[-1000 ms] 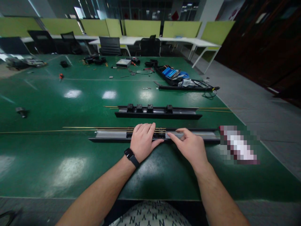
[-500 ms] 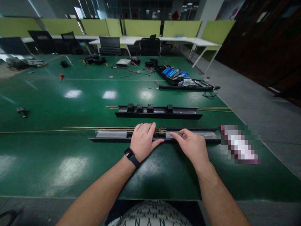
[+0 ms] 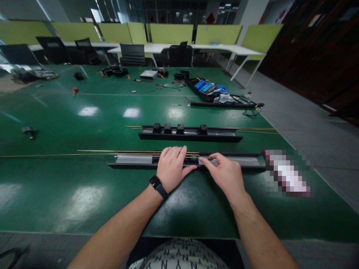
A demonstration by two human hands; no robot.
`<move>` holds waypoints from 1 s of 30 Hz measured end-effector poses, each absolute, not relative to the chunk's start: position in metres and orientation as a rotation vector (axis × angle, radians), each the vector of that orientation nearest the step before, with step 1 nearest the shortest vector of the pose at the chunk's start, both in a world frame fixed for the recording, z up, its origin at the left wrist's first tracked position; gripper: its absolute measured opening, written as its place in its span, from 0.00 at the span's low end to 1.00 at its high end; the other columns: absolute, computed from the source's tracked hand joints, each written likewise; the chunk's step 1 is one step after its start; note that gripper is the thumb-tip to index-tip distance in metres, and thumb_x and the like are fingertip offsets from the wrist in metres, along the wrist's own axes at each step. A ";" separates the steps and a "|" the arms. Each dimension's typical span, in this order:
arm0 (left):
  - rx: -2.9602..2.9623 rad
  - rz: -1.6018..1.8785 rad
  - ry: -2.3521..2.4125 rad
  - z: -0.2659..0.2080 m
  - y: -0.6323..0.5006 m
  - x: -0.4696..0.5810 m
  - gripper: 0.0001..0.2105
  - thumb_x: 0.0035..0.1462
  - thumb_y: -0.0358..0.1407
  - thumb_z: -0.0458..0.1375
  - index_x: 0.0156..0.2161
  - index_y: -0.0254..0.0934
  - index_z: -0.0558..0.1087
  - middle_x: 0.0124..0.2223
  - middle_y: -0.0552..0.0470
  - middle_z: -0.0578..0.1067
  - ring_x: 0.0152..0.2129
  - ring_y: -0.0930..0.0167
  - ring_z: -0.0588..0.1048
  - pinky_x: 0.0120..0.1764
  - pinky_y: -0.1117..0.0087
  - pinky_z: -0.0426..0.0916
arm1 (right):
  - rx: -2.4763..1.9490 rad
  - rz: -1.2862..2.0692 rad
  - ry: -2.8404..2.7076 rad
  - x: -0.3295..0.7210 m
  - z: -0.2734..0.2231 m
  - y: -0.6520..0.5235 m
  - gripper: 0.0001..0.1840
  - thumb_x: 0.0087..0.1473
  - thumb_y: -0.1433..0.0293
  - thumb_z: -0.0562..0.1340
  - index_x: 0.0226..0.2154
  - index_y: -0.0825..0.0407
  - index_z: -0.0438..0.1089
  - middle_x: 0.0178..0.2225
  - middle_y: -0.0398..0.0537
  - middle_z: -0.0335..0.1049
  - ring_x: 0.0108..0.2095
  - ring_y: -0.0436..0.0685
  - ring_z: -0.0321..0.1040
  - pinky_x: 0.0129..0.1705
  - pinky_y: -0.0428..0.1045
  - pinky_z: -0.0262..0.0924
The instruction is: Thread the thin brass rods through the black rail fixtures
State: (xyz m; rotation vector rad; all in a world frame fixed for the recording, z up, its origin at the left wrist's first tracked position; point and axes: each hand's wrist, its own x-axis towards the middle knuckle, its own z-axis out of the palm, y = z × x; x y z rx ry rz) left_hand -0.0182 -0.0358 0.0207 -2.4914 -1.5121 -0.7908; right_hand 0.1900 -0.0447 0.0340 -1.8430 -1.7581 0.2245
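Note:
A long black channel [image 3: 131, 166] with a pale inner floor lies lengthwise in front of me. My left hand [image 3: 171, 164] is laid across its middle, fingers over the back side and thumb along the front edge, gripping it. Several brass rods [image 3: 98, 151] pass beneath these fingers and stick out far to the left. Beside the thumb, a black block [image 3: 193, 161] shows inside the channel; others are partly hidden by the hand. My right hand [image 3: 228, 173] pinches a thin brass rod [image 3: 241, 160] between thumb and forefinger, just right of the blocks.
Behind lies a second channel [image 3: 190, 138] with several black blocks and rods. A black tray of blue packets [image 3: 204, 86] sits farther back. At right is a blurred-out white and red item [image 3: 287, 173]. A small dark fitting [image 3: 28, 132] lies at left on the green table [image 3: 92, 213].
My right hand has moved slightly left with the thin brass rod, closer to the blocks. My left hand keeps its place on the channel. The whole view has shifted a little.

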 end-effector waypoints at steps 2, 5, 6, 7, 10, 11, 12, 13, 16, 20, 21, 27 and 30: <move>-2.489 -0.795 -1.508 0.021 -0.036 -0.018 0.32 0.61 0.56 0.60 0.60 0.32 0.69 0.53 0.40 0.77 0.51 0.57 0.74 0.57 0.55 0.63 | -1.858 0.189 -1.762 0.189 0.035 -0.044 0.32 0.56 0.37 0.59 0.33 0.48 0.80 0.23 0.47 0.76 0.24 0.58 0.72 0.31 0.50 0.57; -2.489 -0.792 -1.504 0.022 -0.035 -0.018 0.32 0.61 0.56 0.60 0.60 0.32 0.69 0.53 0.40 0.77 0.51 0.57 0.74 0.58 0.54 0.63 | -1.886 0.155 -1.778 0.191 0.036 -0.044 0.32 0.56 0.38 0.59 0.32 0.48 0.81 0.23 0.48 0.77 0.25 0.59 0.73 0.31 0.51 0.57; -2.489 -0.792 -1.503 0.022 -0.035 -0.018 0.32 0.61 0.56 0.60 0.60 0.32 0.69 0.53 0.40 0.77 0.51 0.57 0.74 0.58 0.54 0.63 | -1.895 0.148 -1.779 0.193 0.037 -0.044 0.32 0.56 0.38 0.59 0.32 0.48 0.81 0.24 0.48 0.77 0.25 0.59 0.73 0.32 0.51 0.57; -2.489 -0.792 -1.502 0.022 -0.035 -0.018 0.32 0.61 0.56 0.60 0.60 0.32 0.69 0.53 0.40 0.77 0.51 0.57 0.74 0.58 0.54 0.63 | -1.903 0.143 -1.777 0.195 0.037 -0.044 0.32 0.56 0.38 0.59 0.32 0.47 0.81 0.24 0.49 0.77 0.25 0.59 0.73 0.32 0.51 0.57; -2.489 -0.797 -1.499 0.021 -0.035 -0.019 0.32 0.61 0.56 0.60 0.60 0.32 0.69 0.53 0.40 0.77 0.51 0.57 0.74 0.58 0.54 0.63 | -1.927 0.145 -1.766 0.202 0.038 -0.043 0.32 0.55 0.38 0.59 0.32 0.47 0.81 0.23 0.49 0.77 0.26 0.60 0.73 0.31 0.51 0.56; -2.490 -0.797 -1.499 0.021 -0.035 -0.019 0.32 0.61 0.56 0.60 0.60 0.32 0.69 0.53 0.40 0.77 0.51 0.57 0.74 0.58 0.54 0.63 | -1.934 0.150 -1.759 0.204 0.038 -0.043 0.32 0.55 0.37 0.60 0.32 0.47 0.81 0.23 0.48 0.76 0.26 0.60 0.73 0.31 0.51 0.57; -2.491 -0.797 -1.499 0.021 -0.035 -0.019 0.32 0.61 0.56 0.60 0.60 0.32 0.69 0.53 0.39 0.77 0.51 0.57 0.74 0.58 0.54 0.63 | -1.942 0.156 -1.753 0.207 0.038 -0.043 0.32 0.54 0.37 0.61 0.32 0.47 0.81 0.23 0.48 0.76 0.26 0.60 0.73 0.31 0.51 0.57; -2.490 -0.799 -1.500 0.021 -0.035 -0.019 0.33 0.61 0.56 0.60 0.60 0.31 0.69 0.53 0.39 0.77 0.51 0.57 0.74 0.58 0.53 0.63 | -1.951 0.163 -1.745 0.209 0.038 -0.043 0.31 0.53 0.38 0.62 0.32 0.47 0.81 0.22 0.47 0.76 0.26 0.60 0.73 0.31 0.51 0.57; -2.491 -0.803 -1.508 0.021 -0.035 -0.018 0.33 0.61 0.56 0.60 0.60 0.32 0.69 0.53 0.40 0.77 0.51 0.57 0.74 0.58 0.54 0.63 | -1.972 0.195 -1.739 0.211 0.039 -0.044 0.30 0.52 0.38 0.63 0.32 0.47 0.80 0.22 0.46 0.75 0.26 0.60 0.73 0.31 0.52 0.57; -2.488 -0.809 -1.515 0.021 -0.036 -0.018 0.31 0.61 0.55 0.61 0.60 0.32 0.69 0.53 0.40 0.77 0.51 0.57 0.74 0.57 0.54 0.63 | -1.946 0.195 -1.738 0.206 0.035 -0.045 0.32 0.49 0.38 0.65 0.40 0.47 0.79 0.22 0.44 0.74 0.25 0.59 0.73 0.32 0.51 0.59; -2.487 -0.811 -1.515 0.021 -0.036 -0.018 0.31 0.61 0.55 0.61 0.60 0.32 0.69 0.53 0.40 0.77 0.51 0.57 0.74 0.57 0.54 0.63 | -1.930 0.196 -1.736 0.204 0.033 -0.045 0.32 0.49 0.39 0.66 0.42 0.47 0.79 0.21 0.43 0.74 0.25 0.59 0.73 0.32 0.51 0.59; -2.484 -0.820 -1.514 0.020 -0.036 -0.018 0.31 0.61 0.55 0.60 0.60 0.33 0.69 0.53 0.40 0.77 0.51 0.57 0.74 0.57 0.54 0.63 | -1.868 0.255 -1.753 0.193 0.028 -0.044 0.30 0.54 0.39 0.62 0.36 0.47 0.78 0.20 0.43 0.73 0.23 0.57 0.70 0.30 0.50 0.56; -2.488 -0.812 -1.503 0.020 -0.036 -0.018 0.32 0.61 0.55 0.60 0.60 0.32 0.69 0.53 0.40 0.77 0.51 0.57 0.74 0.57 0.54 0.63 | -1.882 0.247 -1.745 0.192 0.030 -0.044 0.30 0.55 0.38 0.61 0.33 0.47 0.78 0.22 0.45 0.74 0.24 0.57 0.70 0.30 0.50 0.55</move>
